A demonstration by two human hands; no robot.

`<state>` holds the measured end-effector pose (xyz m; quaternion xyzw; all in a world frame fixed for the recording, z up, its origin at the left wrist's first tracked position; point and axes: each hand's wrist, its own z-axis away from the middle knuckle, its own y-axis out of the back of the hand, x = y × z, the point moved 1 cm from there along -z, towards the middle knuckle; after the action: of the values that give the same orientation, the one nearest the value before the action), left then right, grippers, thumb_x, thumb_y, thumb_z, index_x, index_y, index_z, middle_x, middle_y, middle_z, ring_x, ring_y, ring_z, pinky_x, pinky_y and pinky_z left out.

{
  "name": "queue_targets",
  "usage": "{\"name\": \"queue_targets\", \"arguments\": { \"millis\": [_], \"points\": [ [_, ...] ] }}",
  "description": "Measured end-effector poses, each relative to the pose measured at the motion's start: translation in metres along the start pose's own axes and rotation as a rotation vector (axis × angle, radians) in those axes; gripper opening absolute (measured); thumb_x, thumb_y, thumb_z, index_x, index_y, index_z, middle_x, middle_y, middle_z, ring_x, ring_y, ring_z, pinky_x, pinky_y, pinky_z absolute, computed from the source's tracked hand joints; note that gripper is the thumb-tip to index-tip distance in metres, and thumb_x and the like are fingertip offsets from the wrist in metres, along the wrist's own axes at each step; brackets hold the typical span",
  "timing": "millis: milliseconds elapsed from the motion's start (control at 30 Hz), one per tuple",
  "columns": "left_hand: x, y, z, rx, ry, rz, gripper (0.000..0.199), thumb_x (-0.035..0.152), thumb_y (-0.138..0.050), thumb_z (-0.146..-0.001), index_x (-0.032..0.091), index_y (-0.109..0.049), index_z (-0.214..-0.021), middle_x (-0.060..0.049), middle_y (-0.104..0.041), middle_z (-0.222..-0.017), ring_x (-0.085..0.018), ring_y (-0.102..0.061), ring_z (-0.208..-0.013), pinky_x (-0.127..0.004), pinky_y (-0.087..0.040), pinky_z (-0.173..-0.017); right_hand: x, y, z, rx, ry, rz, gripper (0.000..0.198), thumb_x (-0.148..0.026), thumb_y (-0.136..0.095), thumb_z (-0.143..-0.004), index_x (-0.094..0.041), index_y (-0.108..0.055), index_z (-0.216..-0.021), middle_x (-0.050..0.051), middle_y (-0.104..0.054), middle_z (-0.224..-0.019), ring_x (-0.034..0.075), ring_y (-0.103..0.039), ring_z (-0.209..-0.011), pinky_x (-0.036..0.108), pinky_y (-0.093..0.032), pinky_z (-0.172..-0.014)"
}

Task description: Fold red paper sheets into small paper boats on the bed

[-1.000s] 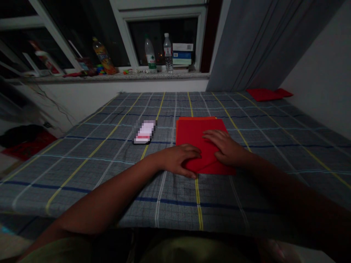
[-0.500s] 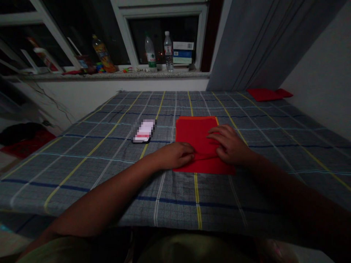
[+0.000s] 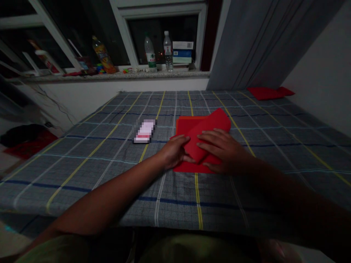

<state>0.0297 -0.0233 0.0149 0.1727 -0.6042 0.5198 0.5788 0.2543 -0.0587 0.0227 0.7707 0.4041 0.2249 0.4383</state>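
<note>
We have a folded red sheet (image 3: pixel 215 120) lying at a slant over a flat red sheet (image 3: pixel 189 168), its far end pointing up to the right and its near corner down toward the flat sheet's near edge. Our left grip (image 3: pixel 177 149) is clamped on the left end of the folded piece, fingers on the far side of that end and thumb by the near corner. Our right grip (image 3: pixel 219 148) lies over the right part of the same piece, fingers a little spread across its top and thumb tucked lower near the flat sheet; we cannot tell whether it pinches the paper or only presses on it. An orange edge (image 3: pixel 192 117) peeks out along the flat sheet's far side. All of this rests on a plaid cloth (image 3: pixel 123 197) of grey with yellow, white and blue lines. To the left of the paper, well apart from it, we see a phone (image 3: pixel 144 132), its screen lit and pixelated. At the far right lies a red bundle (image 3: pixel 267 94), and on the far windowsill (image 3: pixel 164 75) stand bottles (image 3: pixel 151 56) beside stacked boxes (image 3: pixel 182 53).
</note>
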Motion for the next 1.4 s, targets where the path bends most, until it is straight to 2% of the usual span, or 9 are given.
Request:
{"name": "queue_targets", "arguments": {
  "millis": [100,200,433,533,633,800,1000,1200,1400],
  "points": [
    [-0.001,-0.001,-0.003,-0.028,0.119,0.169,0.029,0.023,-0.04,-0.104,0.012,-0.055,-0.127,-0.01,-0.072,-0.091,-0.02,-0.075,-0.072,-0.034,-0.066,-0.066,0.002,-0.009,-0.001,-0.105,-0.026,-0.005,0.08,-0.05,-0.075,-0.085,-0.016,-0.049,-0.154,0.022,-0.047,-0.162,0.043,-0.041,-0.149,0.067,-0.032,-0.12],
    [-0.001,0.001,-0.006,-0.013,0.139,0.204,0.03,0.022,-0.039,-0.106,0.01,-0.055,-0.129,-0.011,-0.074,-0.096,-0.017,-0.076,-0.076,-0.03,-0.065,-0.073,0.004,-0.018,0.001,-0.159,-0.06,0.013,0.072,-0.034,-0.068,-0.088,-0.013,-0.048,-0.155,0.023,-0.05,-0.159,0.041,-0.047,-0.146,0.066,-0.032,-0.12],
    [0.015,0.026,-0.009,0.002,0.084,-0.314,0.05,0.059,-0.046,-0.104,0.012,-0.063,-0.104,-0.013,-0.074,-0.082,-0.019,-0.072,-0.07,-0.029,-0.06,-0.069,0.01,-0.023,0.001,-0.222,-0.103,-0.002,0.056,-0.018,-0.056,-0.09,-0.016,-0.059,-0.145,0.02,-0.064,-0.146,0.036,-0.06,-0.133,0.066,-0.036,-0.114],
    [0.03,0.045,-0.012,0.12,-0.177,-0.724,0.05,0.062,-0.053,-0.1,0.015,-0.067,-0.094,-0.01,-0.07,-0.078,-0.017,-0.064,-0.064,-0.03,-0.056,-0.066,0.013,-0.021,0.001,-0.268,-0.121,-0.022,0.053,-0.018,-0.055,-0.09,-0.016,-0.062,-0.142,0.018,-0.067,-0.142,0.035,-0.061,-0.131,0.064,-0.037,-0.115],
    [0.038,0.063,-0.018,0.222,-0.437,-1.046,0.032,0.047,-0.067,-0.092,0.018,-0.069,-0.078,-0.01,-0.068,-0.08,-0.019,-0.059,-0.074,-0.036,-0.055,-0.083,0.016,-0.02,0.001,-0.287,-0.117,-0.043,0.053,-0.015,-0.054,-0.087,-0.015,-0.064,-0.14,0.018,-0.066,-0.143,0.035,-0.06,-0.133,0.064,-0.036,-0.115],
    [0.034,0.079,-0.03,0.169,-0.452,-1.186,0.017,0.035,-0.065,-0.087,0.021,-0.072,-0.084,-0.011,-0.073,-0.09,-0.025,-0.063,-0.088,-0.043,-0.052,-0.1,0.022,-0.016,0.004,-0.27,-0.082,-0.08,0.052,-0.014,-0.056,-0.083,-0.02,-0.07,-0.132,0.015,-0.071,-0.137,0.032,-0.063,-0.129,0.061,-0.038,-0.114],
    [0.025,0.079,-0.033,0.085,-0.431,-1.3,0.025,0.029,-0.063,-0.088,0.02,-0.075,-0.108,-0.013,-0.076,-0.113,-0.027,-0.069,-0.104,-0.043,-0.051,-0.101,0.027,-0.007,0.006,-0.312,-0.06,-0.143,0.048,-0.017,-0.059,-0.08,-0.023,-0.076,-0.124,0.013,-0.074,-0.133,0.033,-0.065,-0.125,0.065,-0.035,-0.113],
    [0.019,0.068,-0.03,-0.098,-0.452,-1.453,0.031,0.023,-0.061,-0.091,0.017,-0.074,-0.119,-0.013,-0.075,-0.12,-0.026,-0.069,-0.112,-0.042,-0.05,-0.103,0.031,-0.003,0.005,-0.318,-0.085,-0.128,0.027,-0.029,-0.057,-0.095,-0.022,-0.078,-0.112,0.011,-0.079,-0.118,0.03,-0.07,-0.113,0.057,-0.042,-0.108],
    [0.017,0.059,-0.025,-0.231,-0.537,-1.447,0.031,0.025,-0.056,-0.098,0.022,-0.073,-0.124,-0.011,-0.075,-0.122,-0.022,-0.069,-0.114,-0.039,-0.051,-0.103,0.035,-0.006,0.005,-0.358,-0.105,-0.095,0.03,-0.033,-0.054,-0.101,-0.02,-0.075,-0.118,0.012,-0.078,-0.121,0.03,-0.07,-0.116,0.053,-0.044,-0.107]
  ]
}}
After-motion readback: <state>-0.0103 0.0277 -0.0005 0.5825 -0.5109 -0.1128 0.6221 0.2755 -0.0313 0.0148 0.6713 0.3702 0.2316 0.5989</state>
